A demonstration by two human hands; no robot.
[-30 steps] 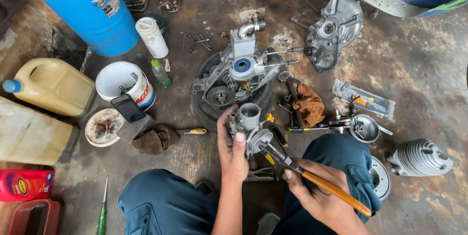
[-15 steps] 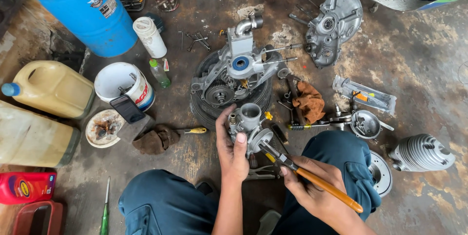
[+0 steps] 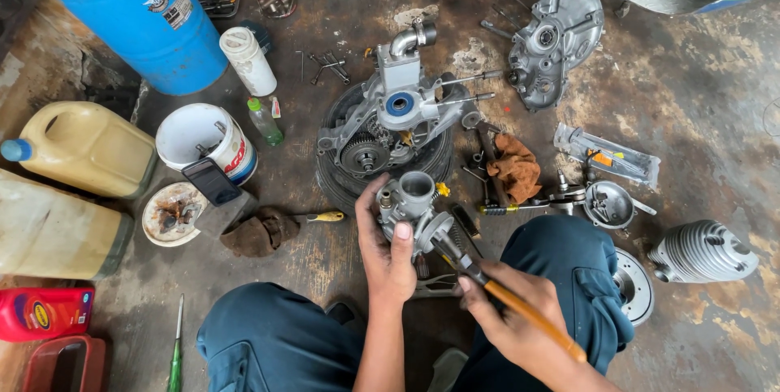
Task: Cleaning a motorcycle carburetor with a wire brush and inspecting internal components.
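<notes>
Left hand (image 3: pixel 388 255) curled in a closed grip; right hand (image 3: pixel 510 316) fisted, thumb forward.

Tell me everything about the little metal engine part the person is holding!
The small metal part looks like a carburetor: grey, dull cast metal with a round open mouth on top and a lumpy body with small fittings, one yellowish. The left hand grips it from below, thumb on its side, above the dirty floor. A screwdriver with an orange handle, held by the right hand, meets its lower right side.

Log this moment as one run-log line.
left hand: holds carburetor | right hand: holds screwdriver, tip at carburetor | engine block: on floor just beyond | rag: right of block
</notes>
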